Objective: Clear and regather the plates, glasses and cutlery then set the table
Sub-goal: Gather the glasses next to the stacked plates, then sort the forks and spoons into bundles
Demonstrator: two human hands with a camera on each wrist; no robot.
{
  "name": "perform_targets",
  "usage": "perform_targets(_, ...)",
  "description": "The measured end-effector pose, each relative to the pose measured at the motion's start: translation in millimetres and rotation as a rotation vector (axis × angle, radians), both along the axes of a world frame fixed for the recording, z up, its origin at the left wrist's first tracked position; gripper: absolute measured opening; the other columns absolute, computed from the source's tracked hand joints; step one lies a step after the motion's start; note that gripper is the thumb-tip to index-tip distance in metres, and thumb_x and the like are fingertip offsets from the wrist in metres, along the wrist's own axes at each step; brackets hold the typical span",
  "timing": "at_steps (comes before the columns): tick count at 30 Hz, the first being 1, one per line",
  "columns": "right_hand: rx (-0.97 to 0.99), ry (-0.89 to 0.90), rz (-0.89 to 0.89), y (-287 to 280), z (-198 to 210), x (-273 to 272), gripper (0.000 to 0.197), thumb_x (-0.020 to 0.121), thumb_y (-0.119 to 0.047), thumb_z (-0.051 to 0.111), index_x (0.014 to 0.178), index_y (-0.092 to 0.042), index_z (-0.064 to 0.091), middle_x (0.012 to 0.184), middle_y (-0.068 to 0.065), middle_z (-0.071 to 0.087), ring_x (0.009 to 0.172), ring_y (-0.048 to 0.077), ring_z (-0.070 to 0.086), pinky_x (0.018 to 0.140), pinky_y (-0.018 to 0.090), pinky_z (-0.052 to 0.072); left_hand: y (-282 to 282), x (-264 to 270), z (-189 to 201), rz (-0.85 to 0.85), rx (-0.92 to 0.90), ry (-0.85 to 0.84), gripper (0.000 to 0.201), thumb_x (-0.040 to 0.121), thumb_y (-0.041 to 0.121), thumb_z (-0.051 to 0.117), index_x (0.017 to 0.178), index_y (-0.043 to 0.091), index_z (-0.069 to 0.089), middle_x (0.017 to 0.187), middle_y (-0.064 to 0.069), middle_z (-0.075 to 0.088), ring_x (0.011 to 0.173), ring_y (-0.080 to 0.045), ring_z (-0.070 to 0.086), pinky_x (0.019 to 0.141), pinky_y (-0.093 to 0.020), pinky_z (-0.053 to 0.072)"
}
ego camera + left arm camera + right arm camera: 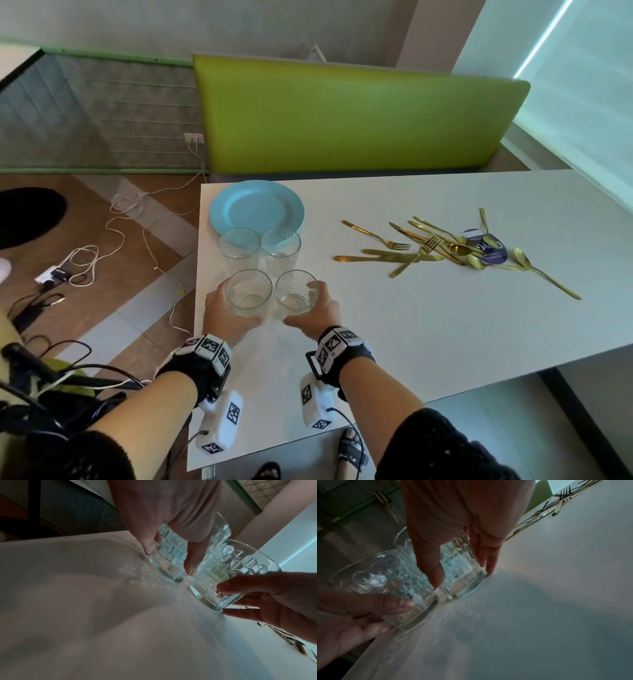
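Two clear patterned glasses stand side by side near the left edge of the white table [411, 325]. My left hand [219, 310] grips the left glass [248, 293], seen close up as the left glass [171, 555]. My right hand [322, 310] grips the right glass [296, 291], whose base rests on the table in the wrist view as the right glass [458, 568]. Just behind them stand two more glasses [239, 245] [281, 250]. A light blue plate [257, 205] lies at the far left corner. Gold cutlery [445, 246] lies scattered to the right.
A green bench backrest [342, 116] runs behind the table. White cables [120, 222] and a power strip [51, 274] lie on the floor to the left. A blue round label [493, 253] lies under the cutlery.
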State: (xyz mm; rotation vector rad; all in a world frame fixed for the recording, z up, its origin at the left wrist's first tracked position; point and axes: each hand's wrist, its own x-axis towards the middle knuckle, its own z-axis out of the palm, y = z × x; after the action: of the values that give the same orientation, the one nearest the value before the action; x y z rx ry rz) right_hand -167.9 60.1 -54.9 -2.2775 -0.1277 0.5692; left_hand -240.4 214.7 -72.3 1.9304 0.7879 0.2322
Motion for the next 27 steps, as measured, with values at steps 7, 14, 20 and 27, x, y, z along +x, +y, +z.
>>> perform_targets(7,0.024,0.008,0.003,8,-3,3,0.08,0.066,-0.022,0.083,0.132,-0.018,0.037,0.127,0.009,0.056,0.117,0.026,0.053,0.095,0.029,0.045,4,4,-2,0.02,-0.009,0.075,0.107,0.033,0.045,0.079,0.131,0.018,0.046,0.126,-0.01,0.058,0.116,-0.029,0.056,0.098,-0.04,0.048)
perform_targets(14,0.046,0.037,-0.005,13,-4,9,0.075,0.076,-0.013,0.076,0.138,-0.018,0.034,0.126,0.013,0.057,0.116,0.025,0.055,0.091,0.025,0.044,8,9,1,0.072,-0.031,0.058,0.098,0.053,0.024,0.087,0.136,0.008,0.039,0.135,-0.013,0.052,0.124,-0.028,0.05,0.101,-0.034,0.039)
perform_targets(20,0.018,0.035,0.007,13,-6,15,0.07,0.081,-0.01,0.071,0.14,-0.016,0.034,0.13,0.011,0.057,0.12,0.023,0.054,0.097,0.026,0.043,13,7,1,0.02,-0.093,0.08,0.131,0.05,0.016,0.092,0.15,0.008,0.007,0.153,-0.014,0.026,0.141,-0.025,0.029,0.115,-0.034,0.024)
perform_targets(27,-0.045,0.111,0.001,-2,-7,30,0.082,0.081,0.0,0.067,0.147,-0.016,0.021,0.147,0.006,0.042,0.132,0.02,0.045,0.108,0.03,0.04,12,7,18,0.134,-0.039,-0.146,0.14,0.039,0.026,0.095,0.148,0.003,0.01,0.151,-0.016,0.024,0.142,-0.023,0.022,0.113,-0.02,0.012)
